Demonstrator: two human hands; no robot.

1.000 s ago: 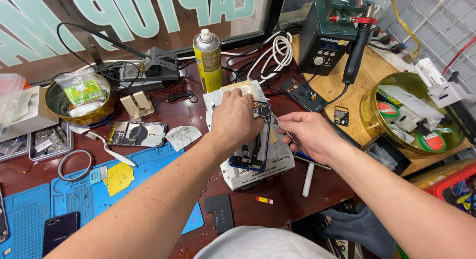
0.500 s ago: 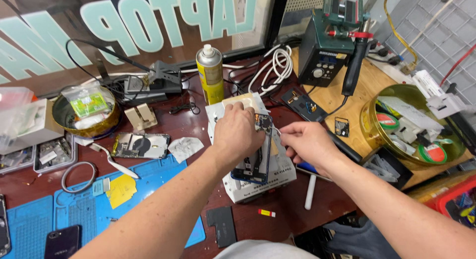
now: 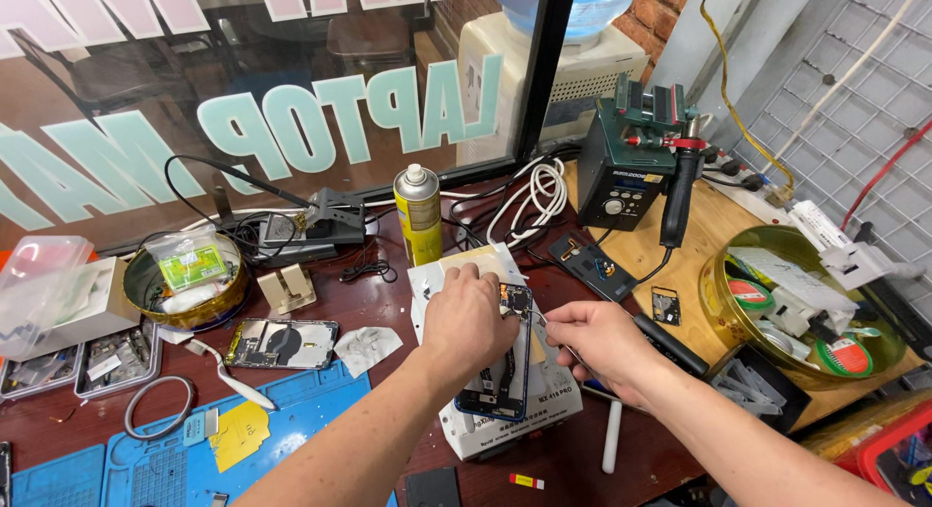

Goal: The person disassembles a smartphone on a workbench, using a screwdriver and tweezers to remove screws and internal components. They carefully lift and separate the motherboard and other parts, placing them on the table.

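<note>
Together, hands (image 3: 529,327) on opened phone (image 3: 500,371).

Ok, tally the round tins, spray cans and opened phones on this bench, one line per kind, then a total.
Round tins: 2, a small tin on the left and a large tin on the right
Spray can: 1
Opened phones: 2, phone under the hands, phone lying left
Total: 5

Yellow spray can (image 3: 419,214) upright behind the work area. Green soldering station (image 3: 629,169) at right, handpiece (image 3: 679,195) hanging beside it. Round tin (image 3: 184,286) left with packets. Second opened phone (image 3: 282,343) lies above the blue mat (image 3: 291,410). White cable coil (image 3: 539,189) near the window.
</note>
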